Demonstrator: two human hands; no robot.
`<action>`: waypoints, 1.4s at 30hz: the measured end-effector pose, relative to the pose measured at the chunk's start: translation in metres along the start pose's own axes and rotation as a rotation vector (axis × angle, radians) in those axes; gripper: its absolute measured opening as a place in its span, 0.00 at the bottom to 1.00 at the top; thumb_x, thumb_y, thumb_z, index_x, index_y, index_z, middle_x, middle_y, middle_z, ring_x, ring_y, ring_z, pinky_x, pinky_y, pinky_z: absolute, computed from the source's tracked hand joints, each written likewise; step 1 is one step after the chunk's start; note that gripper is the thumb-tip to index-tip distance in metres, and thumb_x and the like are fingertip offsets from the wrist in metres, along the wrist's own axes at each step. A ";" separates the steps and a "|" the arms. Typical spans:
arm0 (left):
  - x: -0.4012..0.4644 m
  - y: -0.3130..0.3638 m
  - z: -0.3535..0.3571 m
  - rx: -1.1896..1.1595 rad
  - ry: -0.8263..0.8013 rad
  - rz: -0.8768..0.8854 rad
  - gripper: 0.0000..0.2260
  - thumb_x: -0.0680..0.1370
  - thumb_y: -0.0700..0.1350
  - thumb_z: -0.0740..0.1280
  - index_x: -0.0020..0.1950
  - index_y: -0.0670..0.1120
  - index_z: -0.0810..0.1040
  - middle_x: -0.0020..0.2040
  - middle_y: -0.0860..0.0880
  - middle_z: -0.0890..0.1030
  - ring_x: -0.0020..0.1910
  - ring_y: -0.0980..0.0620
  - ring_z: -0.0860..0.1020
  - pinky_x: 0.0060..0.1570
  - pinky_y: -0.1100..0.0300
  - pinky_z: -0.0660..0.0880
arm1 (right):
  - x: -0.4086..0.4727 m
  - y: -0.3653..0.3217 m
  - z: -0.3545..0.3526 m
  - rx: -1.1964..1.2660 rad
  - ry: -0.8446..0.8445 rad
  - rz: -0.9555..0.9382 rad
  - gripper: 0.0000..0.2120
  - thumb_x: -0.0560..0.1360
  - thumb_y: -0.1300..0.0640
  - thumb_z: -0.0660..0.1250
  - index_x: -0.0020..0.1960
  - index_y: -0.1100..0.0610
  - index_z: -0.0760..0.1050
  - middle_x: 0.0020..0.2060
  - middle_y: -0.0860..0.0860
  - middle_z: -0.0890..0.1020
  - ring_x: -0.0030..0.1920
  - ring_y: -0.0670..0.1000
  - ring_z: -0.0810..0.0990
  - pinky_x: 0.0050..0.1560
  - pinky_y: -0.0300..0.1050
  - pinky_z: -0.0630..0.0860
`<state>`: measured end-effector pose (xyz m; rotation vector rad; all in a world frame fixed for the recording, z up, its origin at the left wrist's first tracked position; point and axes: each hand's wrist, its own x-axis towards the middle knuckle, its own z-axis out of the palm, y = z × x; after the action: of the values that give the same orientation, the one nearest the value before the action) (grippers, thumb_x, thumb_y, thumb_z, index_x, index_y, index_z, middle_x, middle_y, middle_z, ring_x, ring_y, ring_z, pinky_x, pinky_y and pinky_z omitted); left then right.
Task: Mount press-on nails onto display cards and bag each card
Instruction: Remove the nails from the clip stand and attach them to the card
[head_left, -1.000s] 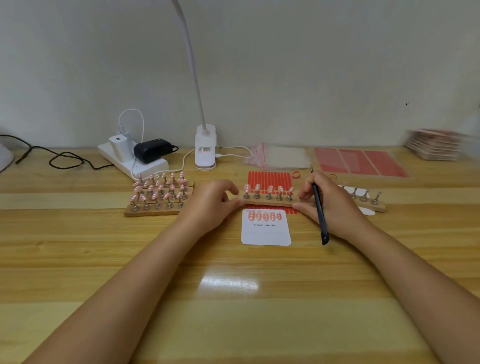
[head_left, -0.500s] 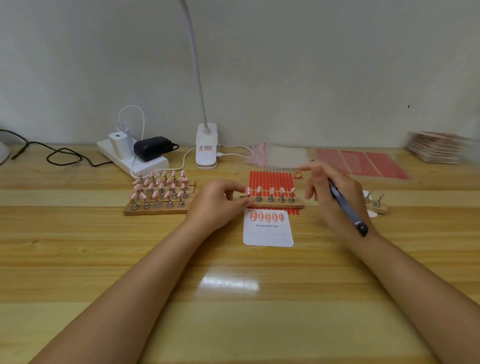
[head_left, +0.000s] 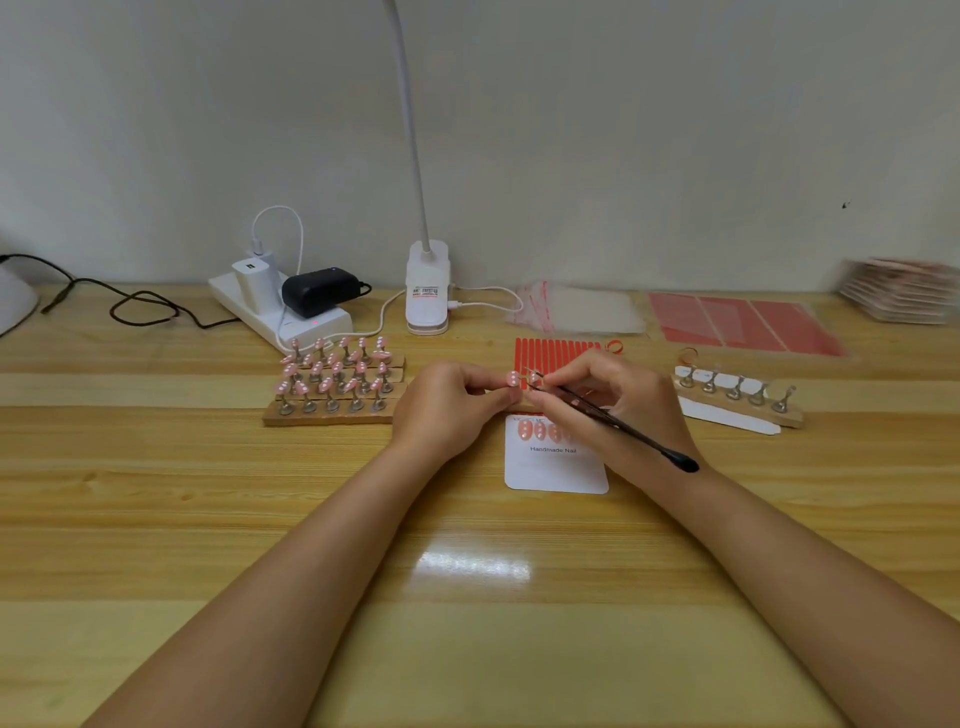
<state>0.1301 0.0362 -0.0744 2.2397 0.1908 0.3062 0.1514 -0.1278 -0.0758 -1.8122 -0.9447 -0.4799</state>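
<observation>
- Nails (head_left: 512, 378) come first: the pink one at the left end of the small wooden holder sits right at your left fingertips, and the tweezers (head_left: 597, 410) now point their tips at the nail beside it.
- Half a second ago the tweezers were raised and tilted away from the holder; a second ago both hands were only steadying it. So you have moved from placing the holder to lifting a nail off it.
- Your left hand (head_left: 447, 402) pinches the holder's left end, fingers curled around it; the holder itself is mostly hidden behind both hands.
- Your right hand (head_left: 618, 400) grips the tweezers, fingers curled on the shaft. Whether the tips have closed on a nail I cannot tell.
- The display card (head_left: 556, 460) lies flat just in front of your hands, one row of nails already along its top edge, so a second row probably goes next.
- The red adhesive strips (head_left: 556, 353) lie just behind the holder.
- Further out: full nail racks (head_left: 332, 379) to the left, an emptied rack (head_left: 737, 397) to the right, clear bags (head_left: 576, 309) at the back.
</observation>
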 end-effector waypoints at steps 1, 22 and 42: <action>0.000 0.000 0.000 -0.008 -0.005 -0.003 0.08 0.74 0.51 0.69 0.49 0.52 0.84 0.41 0.53 0.83 0.44 0.53 0.78 0.46 0.54 0.75 | -0.001 0.001 -0.002 0.019 -0.022 0.013 0.07 0.67 0.57 0.74 0.43 0.54 0.79 0.38 0.39 0.80 0.41 0.37 0.81 0.40 0.27 0.74; -0.004 0.003 0.000 0.019 0.014 0.007 0.08 0.74 0.51 0.69 0.51 0.52 0.83 0.46 0.53 0.84 0.47 0.54 0.79 0.49 0.52 0.76 | 0.005 0.000 -0.001 -0.012 -0.073 -0.042 0.07 0.69 0.59 0.73 0.44 0.50 0.79 0.36 0.35 0.78 0.38 0.34 0.79 0.39 0.25 0.72; -0.006 0.000 0.001 0.025 0.053 0.070 0.12 0.73 0.50 0.70 0.54 0.48 0.82 0.44 0.54 0.83 0.42 0.58 0.77 0.46 0.56 0.75 | 0.014 -0.002 -0.003 0.284 0.227 0.432 0.04 0.71 0.58 0.71 0.37 0.55 0.79 0.32 0.47 0.83 0.35 0.46 0.83 0.35 0.35 0.78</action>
<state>0.1246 0.0342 -0.0760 2.2674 0.1457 0.4029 0.1591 -0.1246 -0.0642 -1.6014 -0.4223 -0.2560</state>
